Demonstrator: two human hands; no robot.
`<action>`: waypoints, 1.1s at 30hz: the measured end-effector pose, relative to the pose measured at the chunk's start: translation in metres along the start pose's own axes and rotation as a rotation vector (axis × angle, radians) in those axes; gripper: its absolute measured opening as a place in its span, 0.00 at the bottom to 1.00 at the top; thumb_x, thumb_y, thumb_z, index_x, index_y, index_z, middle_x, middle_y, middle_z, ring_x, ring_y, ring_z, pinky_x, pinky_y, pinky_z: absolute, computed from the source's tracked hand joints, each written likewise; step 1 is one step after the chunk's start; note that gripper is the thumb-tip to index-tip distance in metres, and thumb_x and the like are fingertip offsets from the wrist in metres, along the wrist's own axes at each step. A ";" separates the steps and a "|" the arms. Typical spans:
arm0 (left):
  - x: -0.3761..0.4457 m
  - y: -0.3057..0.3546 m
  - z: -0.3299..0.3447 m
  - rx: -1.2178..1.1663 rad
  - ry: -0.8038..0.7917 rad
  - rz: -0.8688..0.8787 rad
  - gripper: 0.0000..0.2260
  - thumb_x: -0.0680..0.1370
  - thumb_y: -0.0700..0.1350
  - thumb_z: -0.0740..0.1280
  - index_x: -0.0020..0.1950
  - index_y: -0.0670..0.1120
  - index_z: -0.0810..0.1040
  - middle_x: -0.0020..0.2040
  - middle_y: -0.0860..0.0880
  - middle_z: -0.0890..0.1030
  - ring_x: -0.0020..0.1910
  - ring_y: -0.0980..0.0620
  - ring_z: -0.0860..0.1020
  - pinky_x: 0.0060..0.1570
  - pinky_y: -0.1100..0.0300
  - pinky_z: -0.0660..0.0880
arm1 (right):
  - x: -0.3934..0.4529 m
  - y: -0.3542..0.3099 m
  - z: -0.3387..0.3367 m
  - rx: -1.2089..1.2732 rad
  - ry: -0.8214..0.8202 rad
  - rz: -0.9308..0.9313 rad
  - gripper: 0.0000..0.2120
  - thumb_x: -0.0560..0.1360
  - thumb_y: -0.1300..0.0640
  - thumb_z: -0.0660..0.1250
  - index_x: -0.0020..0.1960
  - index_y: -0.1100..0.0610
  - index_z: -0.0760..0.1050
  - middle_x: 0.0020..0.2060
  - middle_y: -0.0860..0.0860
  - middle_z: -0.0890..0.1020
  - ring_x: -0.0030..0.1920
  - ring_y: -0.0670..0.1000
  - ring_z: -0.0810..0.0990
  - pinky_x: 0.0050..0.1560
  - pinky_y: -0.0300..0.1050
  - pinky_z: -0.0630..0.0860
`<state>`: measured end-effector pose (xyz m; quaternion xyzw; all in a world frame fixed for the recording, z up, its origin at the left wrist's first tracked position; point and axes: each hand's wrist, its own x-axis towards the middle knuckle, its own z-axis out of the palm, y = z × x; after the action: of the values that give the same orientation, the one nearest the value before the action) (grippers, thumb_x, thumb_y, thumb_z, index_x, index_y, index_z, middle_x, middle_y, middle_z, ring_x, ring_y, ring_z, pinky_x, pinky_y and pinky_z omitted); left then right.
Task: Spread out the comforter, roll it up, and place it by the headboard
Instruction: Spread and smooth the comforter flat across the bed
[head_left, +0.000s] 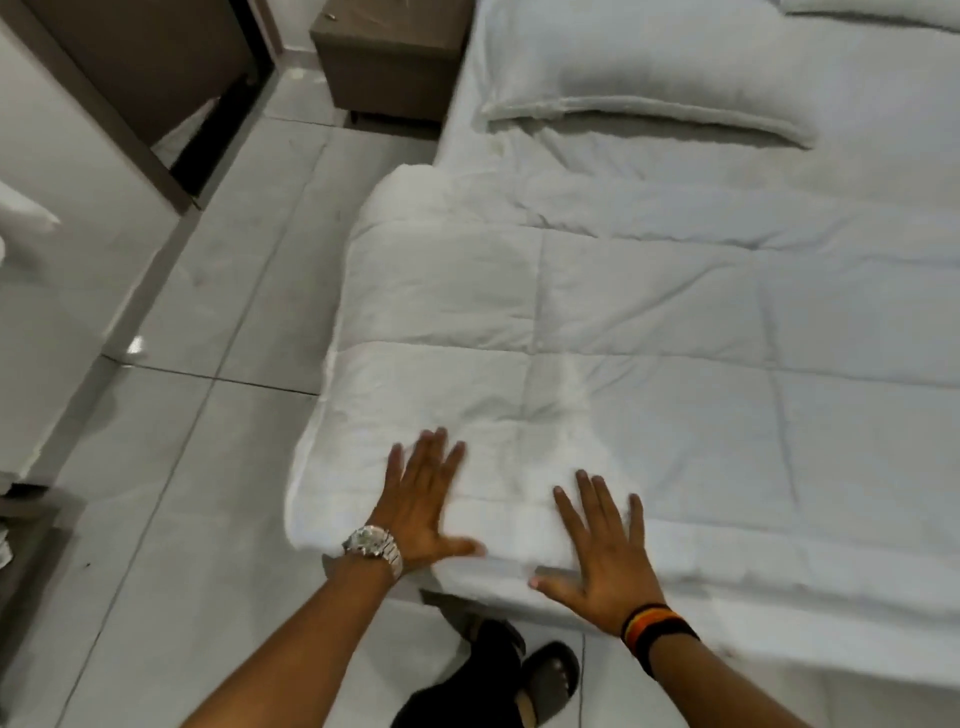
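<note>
The comforter (597, 332) looks soft, light and puffy, best gripped along the bed's foot edge, where the left hand (426, 499) and right hand (602, 551) press flat, fingers spread.

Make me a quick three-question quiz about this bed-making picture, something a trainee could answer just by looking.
1. True or false: both hands lie flat, fingers spread, on the comforter.
2. Which wrist wears the metal watch? A) left B) right C) neither
3. Fill in: the pillow lies at the far end of the bed, and beside that end, on the floor, stands a brown ____.

Key
1. True: the left hand and right hand press palm-down near the comforter's near corner; neither grips it.
2. A; the right wrist has a striped band.
3. Nightstand.
</note>
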<state>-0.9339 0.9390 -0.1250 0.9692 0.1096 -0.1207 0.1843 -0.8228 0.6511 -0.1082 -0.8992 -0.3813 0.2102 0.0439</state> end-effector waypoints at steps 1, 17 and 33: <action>-0.004 0.005 0.009 0.101 -0.033 0.151 0.59 0.65 0.81 0.63 0.85 0.50 0.44 0.85 0.46 0.40 0.84 0.43 0.41 0.79 0.37 0.42 | -0.017 0.016 0.007 -0.055 -0.004 0.017 0.51 0.71 0.27 0.66 0.84 0.49 0.51 0.84 0.57 0.48 0.83 0.60 0.49 0.76 0.76 0.50; -0.023 -0.019 -0.035 0.250 -0.102 0.644 0.29 0.76 0.66 0.67 0.69 0.48 0.81 0.70 0.49 0.80 0.67 0.47 0.80 0.61 0.52 0.80 | -0.054 -0.018 0.006 -0.029 -0.033 0.254 0.31 0.75 0.41 0.64 0.73 0.57 0.76 0.74 0.58 0.71 0.73 0.63 0.72 0.70 0.74 0.63; 0.391 -0.230 -0.247 -0.192 0.071 0.038 0.45 0.78 0.47 0.74 0.84 0.42 0.47 0.83 0.40 0.57 0.80 0.39 0.60 0.79 0.48 0.59 | 0.316 -0.244 -0.035 0.457 0.224 0.796 0.39 0.80 0.28 0.46 0.84 0.44 0.39 0.82 0.51 0.34 0.82 0.54 0.31 0.76 0.71 0.33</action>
<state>-0.5753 1.3085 -0.0848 0.9526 0.1086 -0.0718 0.2748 -0.7749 1.0484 -0.1275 -0.9599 0.0559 0.1911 0.1974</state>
